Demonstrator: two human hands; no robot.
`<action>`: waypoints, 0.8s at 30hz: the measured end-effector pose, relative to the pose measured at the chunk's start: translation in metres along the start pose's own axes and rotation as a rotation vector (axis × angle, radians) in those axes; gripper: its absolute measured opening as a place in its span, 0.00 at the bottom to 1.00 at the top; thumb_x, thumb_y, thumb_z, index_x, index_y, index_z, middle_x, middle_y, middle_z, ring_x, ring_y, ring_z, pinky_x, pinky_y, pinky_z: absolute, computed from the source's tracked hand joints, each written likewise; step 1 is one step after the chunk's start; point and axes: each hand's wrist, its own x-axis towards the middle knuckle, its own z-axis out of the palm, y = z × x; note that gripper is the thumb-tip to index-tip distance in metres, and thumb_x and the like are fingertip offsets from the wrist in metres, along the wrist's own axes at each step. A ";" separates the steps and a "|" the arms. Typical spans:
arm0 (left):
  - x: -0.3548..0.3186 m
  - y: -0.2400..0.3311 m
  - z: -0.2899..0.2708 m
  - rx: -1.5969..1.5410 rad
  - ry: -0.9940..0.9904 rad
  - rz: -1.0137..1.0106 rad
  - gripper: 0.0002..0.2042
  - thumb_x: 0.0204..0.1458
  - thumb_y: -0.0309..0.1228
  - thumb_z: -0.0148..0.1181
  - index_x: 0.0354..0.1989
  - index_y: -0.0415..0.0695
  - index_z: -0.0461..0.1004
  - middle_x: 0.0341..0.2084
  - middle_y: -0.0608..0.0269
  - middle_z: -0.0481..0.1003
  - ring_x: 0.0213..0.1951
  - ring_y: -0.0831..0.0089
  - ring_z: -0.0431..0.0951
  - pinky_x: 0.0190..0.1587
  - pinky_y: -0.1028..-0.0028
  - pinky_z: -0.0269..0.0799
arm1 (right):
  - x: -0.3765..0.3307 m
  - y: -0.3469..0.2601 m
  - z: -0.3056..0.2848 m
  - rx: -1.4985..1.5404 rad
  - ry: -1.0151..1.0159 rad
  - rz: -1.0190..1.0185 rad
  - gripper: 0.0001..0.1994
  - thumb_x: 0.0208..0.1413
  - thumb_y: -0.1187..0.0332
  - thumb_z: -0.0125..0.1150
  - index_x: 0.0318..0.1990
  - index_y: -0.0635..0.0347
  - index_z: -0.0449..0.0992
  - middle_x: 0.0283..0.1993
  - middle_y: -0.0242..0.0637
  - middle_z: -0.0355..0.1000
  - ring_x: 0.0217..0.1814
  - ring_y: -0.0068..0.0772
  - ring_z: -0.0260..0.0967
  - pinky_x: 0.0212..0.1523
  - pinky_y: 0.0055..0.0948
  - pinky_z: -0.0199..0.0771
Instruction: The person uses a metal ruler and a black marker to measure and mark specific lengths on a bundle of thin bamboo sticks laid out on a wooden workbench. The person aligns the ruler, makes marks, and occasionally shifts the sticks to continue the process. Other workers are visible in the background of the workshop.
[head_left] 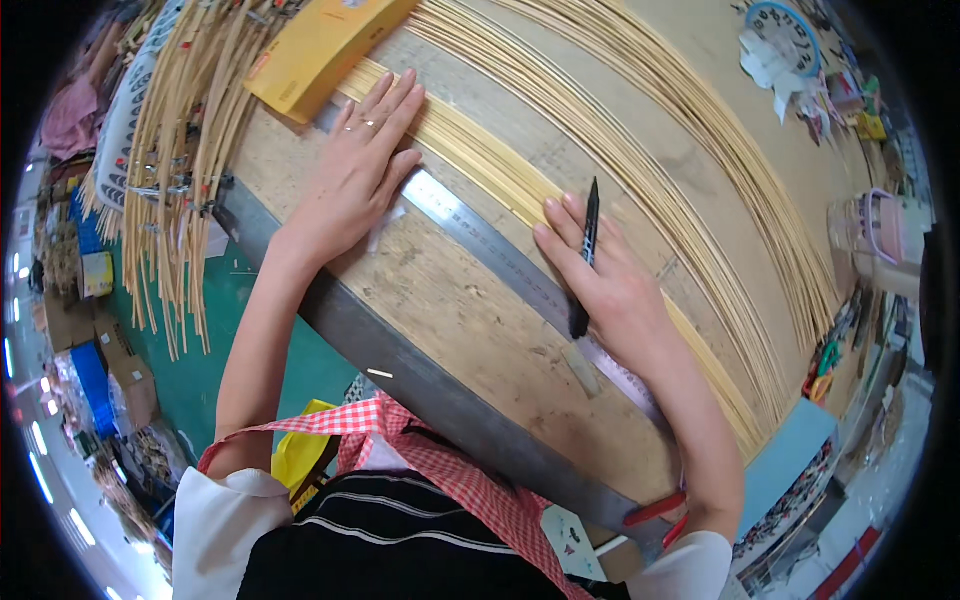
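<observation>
My left hand (352, 170) lies flat with its fingers stretched over a tight row of thin pale wooden sticks (480, 165). Under its near side runs a long steel ruler (480, 240), set alongside the sticks. Farther right, my right hand (625, 295) rests its fingertips on the same row while a black marker pen (591, 235) is held between its fingers, one end pointing away from me. A yellow box (335, 50) sits on the far left end of the row, just beyond my left fingertips.
More bundles of thin sticks (620, 130) stretch across the wooden table (440, 300) beyond the row. Clipped sticks (185, 130) hang over the left edge. Red-handled pliers (660, 515) lie near my right forearm. Scissors (823, 370) and a clear container (865, 225) stand at the right.
</observation>
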 end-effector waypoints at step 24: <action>-0.040 0.147 -0.027 -0.792 -0.431 0.335 0.15 0.47 0.25 0.67 0.46 0.45 0.79 0.43 0.62 0.77 0.47 0.63 0.78 0.50 0.67 0.75 | -0.003 -0.003 0.001 0.006 0.007 0.033 0.22 0.59 0.74 0.53 0.62 0.56 0.72 0.71 0.41 0.66 0.74 0.47 0.61 0.70 0.45 0.66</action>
